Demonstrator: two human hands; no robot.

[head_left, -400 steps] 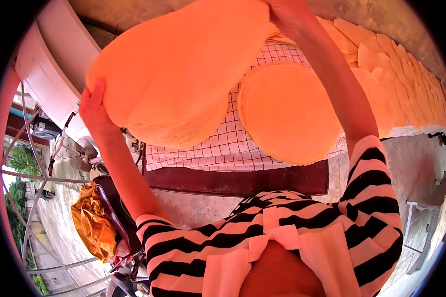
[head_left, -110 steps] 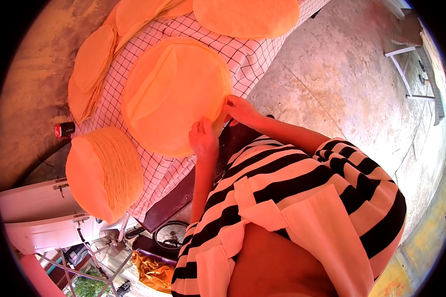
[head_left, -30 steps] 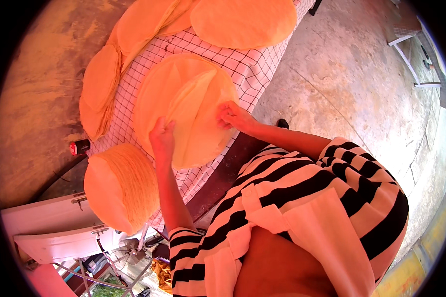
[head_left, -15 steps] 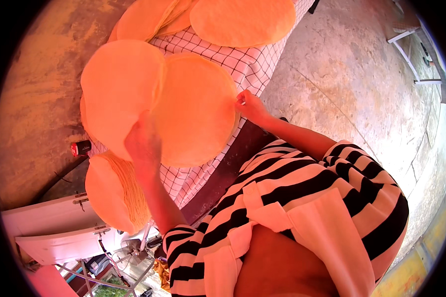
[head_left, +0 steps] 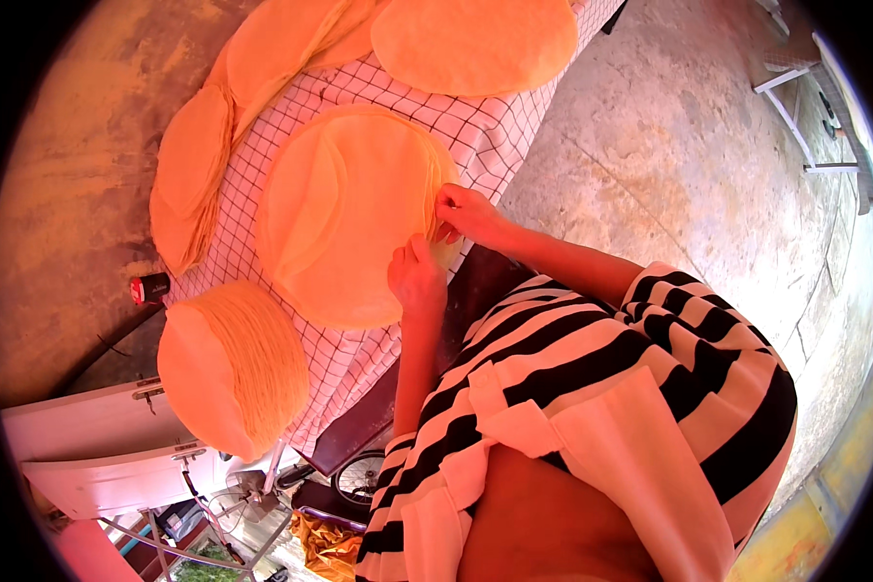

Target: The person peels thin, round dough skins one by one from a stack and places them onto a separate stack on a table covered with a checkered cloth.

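A pile of thin round sheets (head_left: 349,252), tinted orange by the light, lies on the checked cloth in front of me. Along the left of its top sheet runs a curved fold or overlap. My right hand (head_left: 468,215) is closed in a pinch at the pile's right edge. Just below and left of it, my left hand (head_left: 418,279) has its fingers bent together over the same edge. How many layers lie between the fingers is hidden.
A thick upright stack of sheets (head_left: 238,369) stands at the near left corner. More sheets lie at the far left (head_left: 192,165) and far end (head_left: 475,44) of the cloth-covered table (head_left: 359,87). A dark red can (head_left: 149,288) sits beside the left edge. A bicycle wheel (head_left: 359,477) shows below.
My left hand has come right, from the left side of the pile to its right edge. The sheet that covered the left side has swung away, uncovering the cloth and the left stack.
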